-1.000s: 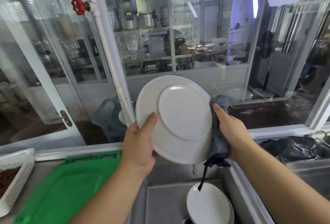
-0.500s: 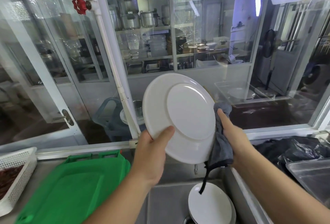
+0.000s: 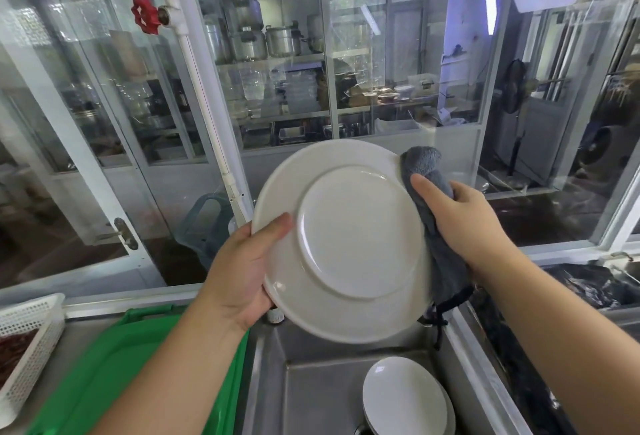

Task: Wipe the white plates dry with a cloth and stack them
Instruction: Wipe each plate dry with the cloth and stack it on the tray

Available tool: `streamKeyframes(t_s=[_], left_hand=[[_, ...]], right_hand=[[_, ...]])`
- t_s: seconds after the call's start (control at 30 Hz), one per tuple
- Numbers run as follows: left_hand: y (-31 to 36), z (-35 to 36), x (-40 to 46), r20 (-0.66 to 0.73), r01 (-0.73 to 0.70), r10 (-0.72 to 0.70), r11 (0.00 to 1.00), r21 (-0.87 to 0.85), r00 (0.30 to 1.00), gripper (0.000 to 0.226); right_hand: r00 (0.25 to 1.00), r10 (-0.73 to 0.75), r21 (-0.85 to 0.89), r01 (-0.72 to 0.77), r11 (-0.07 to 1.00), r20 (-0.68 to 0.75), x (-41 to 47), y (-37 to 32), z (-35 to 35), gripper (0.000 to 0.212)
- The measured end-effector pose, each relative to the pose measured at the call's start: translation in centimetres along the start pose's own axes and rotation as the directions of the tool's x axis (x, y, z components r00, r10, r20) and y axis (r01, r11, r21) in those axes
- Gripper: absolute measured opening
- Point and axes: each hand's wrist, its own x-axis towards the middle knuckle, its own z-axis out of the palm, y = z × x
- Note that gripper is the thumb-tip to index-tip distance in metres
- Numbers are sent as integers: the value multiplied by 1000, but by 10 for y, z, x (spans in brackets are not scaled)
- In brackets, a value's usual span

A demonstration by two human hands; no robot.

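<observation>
Turning slightly since a second ago, the white plate (image 3: 346,240) at frame centre shows its underside, and the grey cloth (image 3: 427,188) has climbed its right rim. Left hand (image 3: 242,268) grips the left edge, thumb on the back; right hand (image 3: 460,216) clamps the cloth against the rim. More plates (image 3: 408,400) wait in the sink (image 3: 311,393) at lower right, so much seems left. Its front face is hidden.
</observation>
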Motion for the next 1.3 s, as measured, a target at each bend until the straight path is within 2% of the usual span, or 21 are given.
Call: streamKeyframes(t_s=[0.1,0.17,0.27,0.43,0.5,0.6,0.67,0.73,0.8,0.9,1.0,1.07,1.2,1.3], left_hand=[[-6,8,-6,-30,-23,22,1000,-7,999,20],[-11,12,-9,-49,-34,33,999,-19,998,20],[-17,17,-12,-88,-76,73,996,-36,993,22],[-35,34,-19,-166,-185,185,983,16,968,18],[-45,41,-24,-174,-242,249,968,63,953,18],[-57,52,-33,-187,-353,398,906,232,898,19],[-66,58,-38,-195,-380,458,863,334,867,18],[-74,59,-40,-192,-362,445,864,350,875,21],[-75,55,-40,-158,-308,373,893,328,914,24],[-63,44,-32,-60,-139,152,974,180,987,27],[-44,33,-23,38,16,-19,998,68,999,16],[-39,30,-20,40,34,-36,998,55,999,18],[-44,31,-19,-46,-53,54,998,30,997,27],[-49,32,-19,-79,-88,87,996,-9,993,29]], right_hand=[[997,23,-67,-28,997,-74,-3,8,6,58],[993,62,-40,-66,997,-100,-6,13,10,55],[980,163,65,-157,986,-115,-15,25,18,54],[932,349,303,-308,902,-94,-36,45,42,81],[908,413,385,-357,851,-72,-43,51,52,85],[876,482,456,-425,782,-10,-50,61,66,58],[844,536,521,-471,711,32,-55,67,74,48],[821,568,541,-502,675,54,-57,71,75,54],[826,561,531,-502,682,60,-57,73,71,66],[834,552,457,-491,741,2,-50,69,59,63],[870,490,359,-440,823,-56,-37,56,45,55],[893,444,311,-402,861,-75,-32,47,39,53],[916,391,251,-359,899,-88,-34,42,43,52],[947,300,121,-287,950,-116,-42,39,50,47]])
